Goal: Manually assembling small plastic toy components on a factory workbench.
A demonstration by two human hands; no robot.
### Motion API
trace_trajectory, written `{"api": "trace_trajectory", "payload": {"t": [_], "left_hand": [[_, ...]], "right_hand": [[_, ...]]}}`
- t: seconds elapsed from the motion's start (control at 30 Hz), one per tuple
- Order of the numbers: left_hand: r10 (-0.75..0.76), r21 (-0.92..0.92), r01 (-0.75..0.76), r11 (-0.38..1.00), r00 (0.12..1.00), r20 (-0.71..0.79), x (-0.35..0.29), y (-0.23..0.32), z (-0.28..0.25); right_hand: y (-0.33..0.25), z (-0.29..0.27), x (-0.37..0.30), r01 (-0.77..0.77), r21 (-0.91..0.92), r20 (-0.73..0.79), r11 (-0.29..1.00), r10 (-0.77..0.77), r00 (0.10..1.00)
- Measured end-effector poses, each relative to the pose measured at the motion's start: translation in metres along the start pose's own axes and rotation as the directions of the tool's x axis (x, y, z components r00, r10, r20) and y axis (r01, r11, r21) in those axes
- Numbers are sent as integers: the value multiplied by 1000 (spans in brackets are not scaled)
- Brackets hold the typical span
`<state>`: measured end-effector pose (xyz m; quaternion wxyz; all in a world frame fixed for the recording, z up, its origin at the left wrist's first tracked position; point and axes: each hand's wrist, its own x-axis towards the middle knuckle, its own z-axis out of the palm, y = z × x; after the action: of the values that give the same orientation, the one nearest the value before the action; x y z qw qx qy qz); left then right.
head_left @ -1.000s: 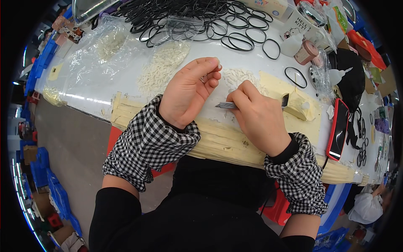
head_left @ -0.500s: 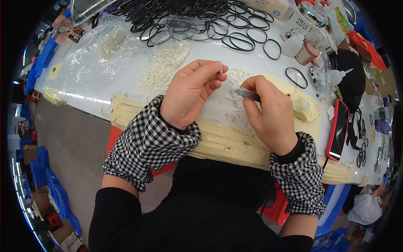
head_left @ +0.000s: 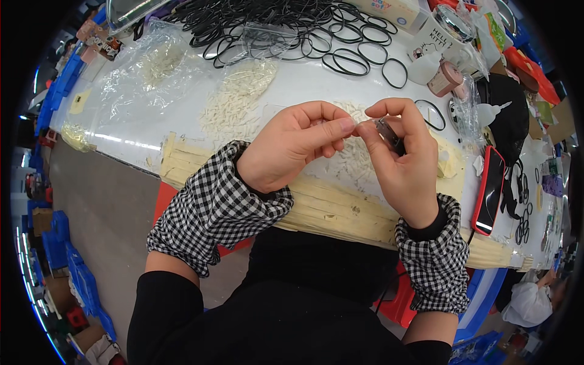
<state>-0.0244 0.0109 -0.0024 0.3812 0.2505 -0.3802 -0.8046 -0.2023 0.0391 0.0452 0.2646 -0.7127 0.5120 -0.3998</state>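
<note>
My left hand is closed in a pinch, its thumb and index fingertips meeting my right thumb tip. A tiny white piece shows at those fingertips, partly hidden. In my right hand lies a small dark grey metal blade, held against the palm side by the curled fingers. Under and between the hands lies a scatter of small white pieces. A larger heap of the same white pieces spreads to the left of my left hand, running up to a clear plastic bag.
Black rubber bands crowd the far side of the table. On the right are a red-cased phone, a pink jar and a white squeeze bottle. Yellowish tape covers the near table edge. Clear plastic bags lie at far left.
My hands have come together: the left moved slightly right and down, and the right thumb now touches the left fingertips. The blade has shifted back from the right fingertips toward the palm.
</note>
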Motion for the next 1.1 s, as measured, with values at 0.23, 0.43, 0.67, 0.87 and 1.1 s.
{"api": "trace_trajectory", "payload": {"t": [0.23, 0.43, 0.67, 0.87, 1.1], "left_hand": [[29, 93, -26, 995, 999, -29, 0, 3, 4], [8, 83, -7, 997, 1000, -18, 1, 0, 3], [-89, 11, 89, 996, 996, -9, 1, 1, 4], [-143, -31, 146, 989, 986, 85, 1, 4, 0], [-120, -102, 122, 987, 992, 21, 1, 4, 6]], "right_hand": [[-1, -1, -2, 15, -17, 52, 1000, -14, 999], [3, 2, -1, 45, -15, -96, 999, -47, 994], [3, 3, -2, 91, -74, -142, 993, -100, 985], [5, 6, -6, 138, -71, -125, 988, -146, 981], [7, 6, -4, 204, -39, -88, 978, -206, 975]]}}
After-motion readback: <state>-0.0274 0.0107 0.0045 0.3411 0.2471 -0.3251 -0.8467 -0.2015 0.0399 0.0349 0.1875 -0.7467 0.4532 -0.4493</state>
